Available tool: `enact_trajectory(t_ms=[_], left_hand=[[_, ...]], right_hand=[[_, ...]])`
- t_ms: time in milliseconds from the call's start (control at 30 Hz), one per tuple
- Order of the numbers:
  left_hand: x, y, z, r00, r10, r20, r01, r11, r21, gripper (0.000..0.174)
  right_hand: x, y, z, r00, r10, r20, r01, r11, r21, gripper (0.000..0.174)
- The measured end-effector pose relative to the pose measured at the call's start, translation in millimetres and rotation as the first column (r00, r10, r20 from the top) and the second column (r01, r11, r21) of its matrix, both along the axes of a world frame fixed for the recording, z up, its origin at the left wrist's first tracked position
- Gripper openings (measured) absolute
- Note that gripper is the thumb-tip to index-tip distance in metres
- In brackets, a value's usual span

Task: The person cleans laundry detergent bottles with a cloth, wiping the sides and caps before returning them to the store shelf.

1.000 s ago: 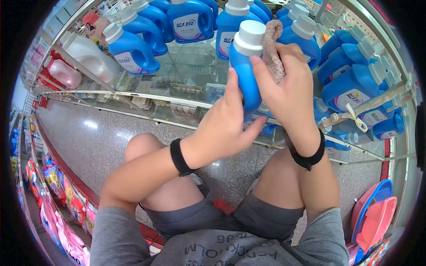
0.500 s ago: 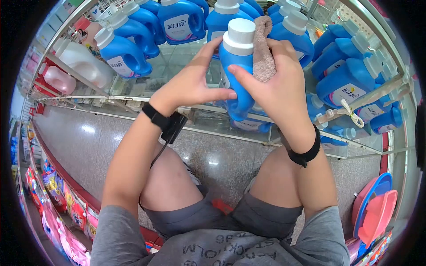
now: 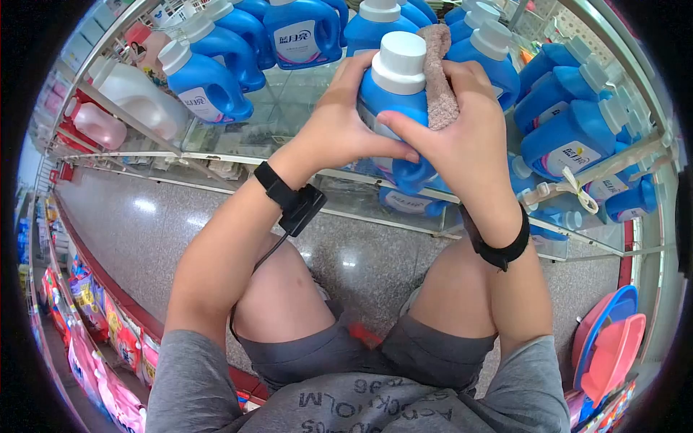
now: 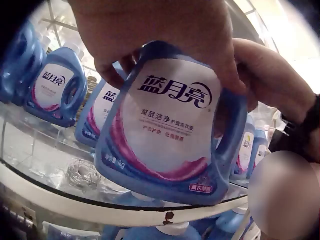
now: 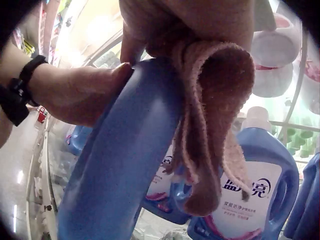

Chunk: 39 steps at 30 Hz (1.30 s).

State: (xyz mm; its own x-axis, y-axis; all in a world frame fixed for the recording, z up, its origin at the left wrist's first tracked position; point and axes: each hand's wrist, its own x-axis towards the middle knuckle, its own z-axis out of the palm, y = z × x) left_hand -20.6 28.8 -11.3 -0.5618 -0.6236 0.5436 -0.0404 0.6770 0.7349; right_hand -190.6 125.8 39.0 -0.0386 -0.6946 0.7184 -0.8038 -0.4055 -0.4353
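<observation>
Shelving (image 3: 278,112) stands behind; left hand (image 3: 339,130) and right hand (image 3: 465,141), with pink cloth (image 3: 439,101), grip a white-capped blue bottle (image 3: 395,101).

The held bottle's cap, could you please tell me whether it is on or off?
On: in the head view, the white cap sits atop the bottle; how tightly it is closed, I cannot tell.

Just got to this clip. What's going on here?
A person holds a blue plastic bottle with its white cap on, at the edge of a glass shelf. The left hand grips the bottle, while the right hand holds a pinkish-brown fuzzy cloth at its side, thumb on the bottle. Whether the base touches the shelf is hard to tell. More white-capped blue bottles stand around it.
</observation>
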Motion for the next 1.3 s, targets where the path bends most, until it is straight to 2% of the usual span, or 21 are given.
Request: enact_trajectory(t_ms=[167,233,267,333,467,533,667,733,767,833,867,967,1200,1267,1300], left_hand=[[-1.2,11.6,2.8,0.994,0.108,0.005,-0.108,0.993,-0.039,0.115],[-3.2,15.0,1.9,0.978,0.21,0.006,-0.207,0.967,-0.146,0.111],[-4.9,18.1,1.9,0.977,0.211,0.006,-0.208,0.967,-0.144,0.111],[-8.3,24.9,3.0,0.948,0.317,-0.018,-0.314,0.926,-0.211,0.107],[-13.8,33.8,3.5,0.932,0.362,-0.004,-0.356,0.915,-0.188,0.102],[-17.9,36.9,2.3,0.906,0.421,-0.053,-0.422,0.881,-0.216,0.099],[-12.2,35.4,7.4,0.899,0.435,-0.046,-0.432,0.869,-0.242,0.096],[-0.7,26.3,21.2,0.939,0.328,0.105,-0.311,0.938,-0.151,0.096],[3.9,17.9,21.8,0.941,0.322,0.104,-0.306,0.941,-0.146,0.096],[11.3,5.3,24.9,0.989,0.057,0.136,-0.055,0.998,-0.019,0.095],[13.6,5.3,25.1,0.986,-0.029,0.165,0.01,0.993,0.118,0.096],[11.1,4.7,21.0,0.994,-0.041,0.103,0.022,0.984,0.174,0.095],[-6.0,13.8,7.6,1.0,0.005,0.002,-0.005,0.99,0.14,0.09],[-13.1,25.3,5.7,0.983,0.185,-0.014,-0.184,0.981,0.062,0.086],[-17.6,29.8,2.8,0.983,0.185,-0.011,-0.184,0.981,0.064,0.086]], right_hand=[[1.8,-1.4,-1.5,1.0,-0.017,-0.016,0.017,1.0,-0.023,0.061],[2.8,-0.4,-1.5,1.0,-0.019,-0.021,0.018,0.999,-0.026,0.06],[3.5,0.6,-0.9,0.999,-0.032,-0.025,0.031,0.999,-0.028,0.058],[4.1,1.0,-0.9,0.999,-0.043,-0.029,0.043,0.999,-0.03,0.057],[4.2,1.7,-2.1,0.998,-0.053,-0.044,0.051,0.997,-0.06,0.053],[4.5,2.5,-2.3,0.998,-0.056,-0.04,0.054,0.997,-0.061,0.052],[3.9,3.1,-3.9,0.999,-0.038,-0.018,0.037,0.997,-0.069,0.05],[0.9,1.6,-3.7,0.999,-0.036,-0.024,0.034,0.997,-0.072,0.05],[0.3,1.0,-4.7,0.999,-0.031,-0.028,0.029,0.996,-0.083,0.051],[0.6,2.7,-6.8,0.999,-0.027,-0.03,0.025,0.996,-0.085,0.051],[1.0,3.1,-5.8,0.999,-0.03,-0.028,0.028,0.997,-0.069,0.051],[1.4,3.2,-5.1,0.999,-0.033,-0.03,0.031,0.998,-0.061,0.051],[-2.9,3.8,-2.3,0.999,-0.032,-0.043,0.03,0.998,-0.056,0.044],[-3.4,3.6,-2.7,0.998,-0.027,-0.05,0.024,0.999,-0.049,0.043],[-3.5,3.4,-3.2,0.998,-0.02,-0.056,0.018,0.999,-0.045,0.042]])
